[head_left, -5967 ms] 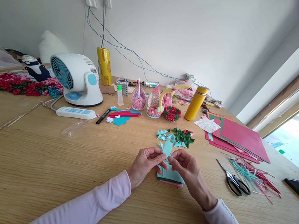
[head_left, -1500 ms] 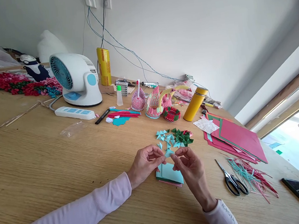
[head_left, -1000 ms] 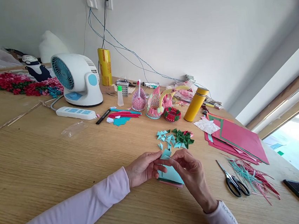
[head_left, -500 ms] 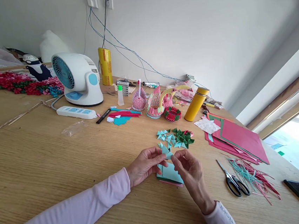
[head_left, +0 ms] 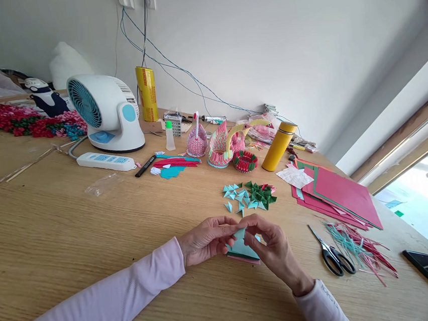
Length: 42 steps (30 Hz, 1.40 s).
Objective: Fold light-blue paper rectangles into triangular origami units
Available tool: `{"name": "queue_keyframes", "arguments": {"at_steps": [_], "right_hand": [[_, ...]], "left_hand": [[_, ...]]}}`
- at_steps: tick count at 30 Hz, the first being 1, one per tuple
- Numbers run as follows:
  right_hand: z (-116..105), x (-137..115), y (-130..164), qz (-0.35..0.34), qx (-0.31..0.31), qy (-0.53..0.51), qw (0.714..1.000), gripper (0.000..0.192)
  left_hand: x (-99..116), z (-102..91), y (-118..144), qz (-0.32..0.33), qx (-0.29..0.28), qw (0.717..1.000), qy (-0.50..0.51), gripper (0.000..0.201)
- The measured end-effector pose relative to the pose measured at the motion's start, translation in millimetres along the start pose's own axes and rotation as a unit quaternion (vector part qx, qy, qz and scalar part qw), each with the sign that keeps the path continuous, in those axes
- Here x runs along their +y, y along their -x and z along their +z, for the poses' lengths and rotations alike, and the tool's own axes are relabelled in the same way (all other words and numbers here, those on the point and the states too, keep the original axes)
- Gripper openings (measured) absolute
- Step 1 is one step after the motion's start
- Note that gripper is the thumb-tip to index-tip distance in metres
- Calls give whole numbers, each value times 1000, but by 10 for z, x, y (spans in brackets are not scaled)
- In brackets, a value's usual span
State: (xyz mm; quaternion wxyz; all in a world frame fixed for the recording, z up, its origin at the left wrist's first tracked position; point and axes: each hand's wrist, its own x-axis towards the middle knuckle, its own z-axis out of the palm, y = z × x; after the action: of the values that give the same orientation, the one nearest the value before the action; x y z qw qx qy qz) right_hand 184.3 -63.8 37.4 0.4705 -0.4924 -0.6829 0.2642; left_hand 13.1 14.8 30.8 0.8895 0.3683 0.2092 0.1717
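A wide wooden table (head_left: 54,231) fills the scene, with a white wall behind it. At the far left a white and blue fan (head_left: 105,113) stands beside a white power strip (head_left: 105,161), and a yellow roll (head_left: 147,93) stands upright behind them. Sheets of red paper (head_left: 338,194) lie stacked at the right, touching a crumpled white sheet. A yellow flask (head_left: 279,146) leans near the far middle, just beside several folded paper swans (head_left: 220,147) in pink and yellow. Black-handled scissors (head_left: 331,255) lie near the right, beside a heap of thin paper strips (head_left: 362,249). A scatter of small blue and green folded triangles (head_left: 249,196) lies in the middle, just beyond the hands.

A small stack of blue paper squares (head_left: 241,251) with pink ones beneath rests on the table in the near middle, under both hands. The left hand (head_left: 202,240) and the right hand (head_left: 273,248) meet above this stack, fingertips pressed together on one small blue paper piece (head_left: 241,234), which they pinch between them just over the stack. Both wrists wear pale lilac sleeves.
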Motion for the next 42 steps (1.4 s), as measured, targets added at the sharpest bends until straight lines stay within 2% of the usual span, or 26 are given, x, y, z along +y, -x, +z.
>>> {"name": "queue_keyframes", "arguments": {"at_steps": [4,7,11,16,24,29,35,42], "right_hand": [[35,78,-11,70,47,-5,996,16],[60,121,-23,118,75,-26,990,21],[89,135,-23,115,75,-52,989,24],[104,103,-13,95,91,-93,987,25],[99,139,-5,86,106,-64,989,25],[116,131,-4,83,76,-31,993,24],[102,159,-16,69,77,-13,995,16],[88,87,-26,80,47,-93,991,17]], "left_hand": [[-38,28,-10,81,31,993,-81,28],[-85,39,-31,172,60,967,-181,31],[-137,16,-74,225,81,941,-239,33],[-129,-25,-87,215,99,952,-195,32],[-101,-35,-62,166,76,969,-167,30],[-102,2,-37,172,50,963,-200,28],[-125,22,-35,185,49,952,-238,32],[-117,60,-10,190,62,941,-274,35]]}}
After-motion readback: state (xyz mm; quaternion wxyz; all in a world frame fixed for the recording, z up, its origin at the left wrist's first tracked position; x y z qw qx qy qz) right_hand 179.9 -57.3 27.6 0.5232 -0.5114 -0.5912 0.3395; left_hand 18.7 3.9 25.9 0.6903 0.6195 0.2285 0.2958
